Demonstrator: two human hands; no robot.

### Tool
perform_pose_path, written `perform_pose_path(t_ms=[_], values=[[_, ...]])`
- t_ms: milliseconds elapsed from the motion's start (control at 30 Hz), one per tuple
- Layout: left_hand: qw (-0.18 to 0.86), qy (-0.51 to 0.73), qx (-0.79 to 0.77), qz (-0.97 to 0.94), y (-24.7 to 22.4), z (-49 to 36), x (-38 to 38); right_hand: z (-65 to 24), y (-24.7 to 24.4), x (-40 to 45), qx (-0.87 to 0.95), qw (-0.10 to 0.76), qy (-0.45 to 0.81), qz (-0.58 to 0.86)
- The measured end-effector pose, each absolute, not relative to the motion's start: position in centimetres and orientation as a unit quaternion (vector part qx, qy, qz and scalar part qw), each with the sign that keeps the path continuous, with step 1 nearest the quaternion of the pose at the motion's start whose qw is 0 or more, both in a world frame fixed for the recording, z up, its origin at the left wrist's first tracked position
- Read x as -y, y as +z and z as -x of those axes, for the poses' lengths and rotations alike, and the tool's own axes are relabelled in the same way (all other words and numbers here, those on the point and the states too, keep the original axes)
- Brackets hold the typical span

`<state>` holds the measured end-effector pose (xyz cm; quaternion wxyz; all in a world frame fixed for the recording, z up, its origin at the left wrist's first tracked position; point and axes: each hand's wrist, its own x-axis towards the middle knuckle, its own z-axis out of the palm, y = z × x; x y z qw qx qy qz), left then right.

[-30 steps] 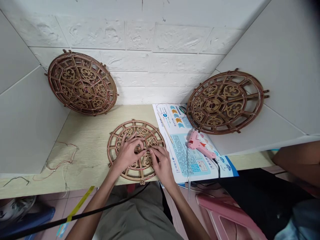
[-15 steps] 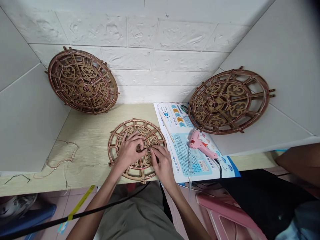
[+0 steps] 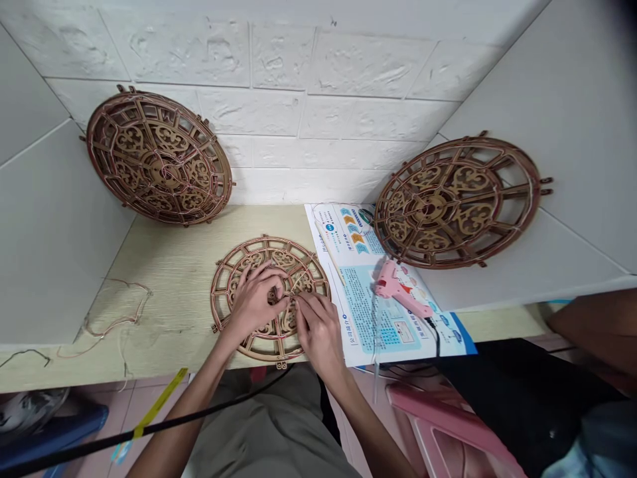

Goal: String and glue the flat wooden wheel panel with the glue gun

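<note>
Flat lattice wheel (image 3: 279, 345) viewed from above, at arm's reach

The single head view is taken from the wearer's side of the wheel and is aimed forward and steeply down. The wheel is framed just below centre, with the white brick wall (image 3: 279, 113) seen beyond it, the wearer's lap (image 3: 273, 425) nearer than it, and grey panels (image 3: 562, 153) on both sides of it.

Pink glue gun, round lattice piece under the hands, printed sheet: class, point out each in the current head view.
Pink glue gun (image 3: 407, 299): head view, on its body.
Round lattice piece (image 3: 280, 346): head view, on its near spoke.
Printed sheet (image 3: 361, 320): head view, on its printed face.
</note>
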<state>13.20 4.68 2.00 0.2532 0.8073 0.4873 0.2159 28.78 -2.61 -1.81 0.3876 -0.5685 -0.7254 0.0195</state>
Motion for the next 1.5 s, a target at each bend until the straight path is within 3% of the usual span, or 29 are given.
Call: perform_pose_path(t_ms=[433, 1500], values=[[0.254, 0.209, -0.471, -0.819, 1.67, -12.83, -4.98, -28.96, -2.03, 2.65, 0.691, 0.456, 0.055, 0.559], [0.249, 0.216, -0.470, -0.819, 1.55, -12.78, -4.92, -28.81, -1.81, 2.66, 0.705, 0.433, 0.032, 0.561]])
